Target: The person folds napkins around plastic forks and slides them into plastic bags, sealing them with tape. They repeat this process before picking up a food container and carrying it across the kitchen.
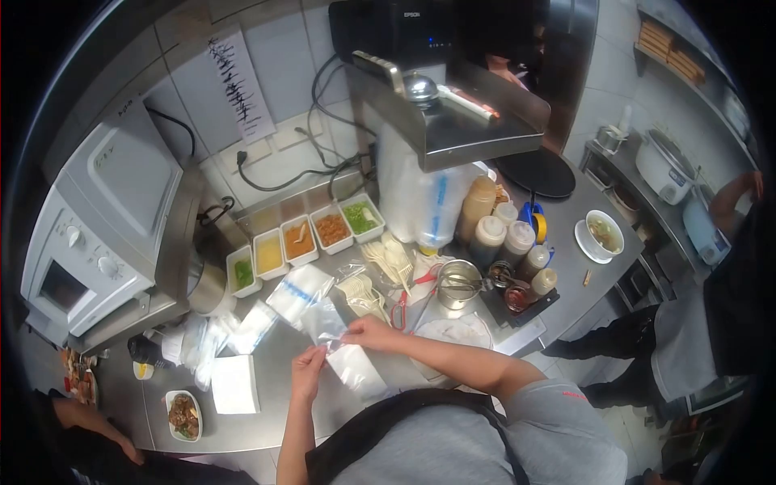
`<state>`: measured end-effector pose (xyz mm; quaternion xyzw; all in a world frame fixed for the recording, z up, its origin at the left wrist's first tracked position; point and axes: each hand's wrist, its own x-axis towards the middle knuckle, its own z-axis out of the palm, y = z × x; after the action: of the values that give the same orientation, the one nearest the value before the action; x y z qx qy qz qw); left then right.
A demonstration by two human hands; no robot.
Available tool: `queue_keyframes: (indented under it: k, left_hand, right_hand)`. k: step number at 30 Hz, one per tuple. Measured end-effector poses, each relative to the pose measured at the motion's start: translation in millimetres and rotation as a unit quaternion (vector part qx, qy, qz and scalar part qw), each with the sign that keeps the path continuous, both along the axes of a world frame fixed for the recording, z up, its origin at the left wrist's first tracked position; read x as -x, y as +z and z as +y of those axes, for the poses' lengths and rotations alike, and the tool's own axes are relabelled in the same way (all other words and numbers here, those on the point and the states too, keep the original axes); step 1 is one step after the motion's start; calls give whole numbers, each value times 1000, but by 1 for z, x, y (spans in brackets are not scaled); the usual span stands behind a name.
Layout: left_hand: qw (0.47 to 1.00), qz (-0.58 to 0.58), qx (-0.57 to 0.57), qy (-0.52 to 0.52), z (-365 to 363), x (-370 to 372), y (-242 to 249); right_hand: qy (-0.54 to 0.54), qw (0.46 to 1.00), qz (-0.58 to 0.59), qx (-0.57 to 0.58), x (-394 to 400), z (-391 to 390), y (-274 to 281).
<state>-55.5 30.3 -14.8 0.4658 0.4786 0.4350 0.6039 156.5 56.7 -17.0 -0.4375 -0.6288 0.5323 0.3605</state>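
Both hands meet over the steel counter near the middle of the view. My left hand is closed, its fingertips pinching the edge of a clear plastic bag. On the other side of the bag, my right hand is also closed in a pinch on the plastic. White folded sheets lie just below my right hand. A stack of white bags with blue print is behind the clear bag, and wrapped pale plastic cutlery lies just beyond my right hand.
Food trays line the wall. Red scissors, a metal pot and sauce bottles stand right of the hands. A soup bowl is farther right; a meat dish is at left. People stand at both sides.
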Motion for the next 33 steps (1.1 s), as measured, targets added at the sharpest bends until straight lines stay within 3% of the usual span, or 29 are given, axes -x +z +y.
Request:
queue_keyframes:
  k: [5, 8, 11, 13, 14, 18, 20, 24, 26, 33]
  left_hand:
    - [998, 39, -31, -34, 4, 2, -1]
    - [996, 75, -54, -11, 5, 2, 2]
    - [972, 210, -103, -25, 9, 12, -7]
    - [989, 97, -116, 2, 5, 5, 0]
    - [984, 99, -146, -17, 7, 7, 3]
    - [968, 88, -227, -65, 10, 14, 0]
    - [955, 99, -268, -76, 10, 14, 4]
    - [940, 137, -305, -71, 7, 13, 13]
    - [925, 176, -330, -70, 4, 10, 14]
    - [934, 69, -328, -127, 2, 5, 23]
  right_hand:
    - [3, 994, -82, -78, -3, 0, 7]
    - [-13, 992, -52, -113, -3, -1, 0]
    - [-4, 997, -21, -69, -4, 2, -8]
    - [-1, 994, 93, -56, 2, 4, -18]
    - [25, 998, 52, -10, -3, 4, -12]
    - [38, 995, 64, 64, -2, 7, -19]
    - [61, 993, 12, -99, -4, 7, -16]
    - [71, 994, 77, 1, -4, 0, -5]
    - [94, 988, 9, -126, -4, -1, -9]
    - [87, 990, 40, -104, -2, -4, -12]
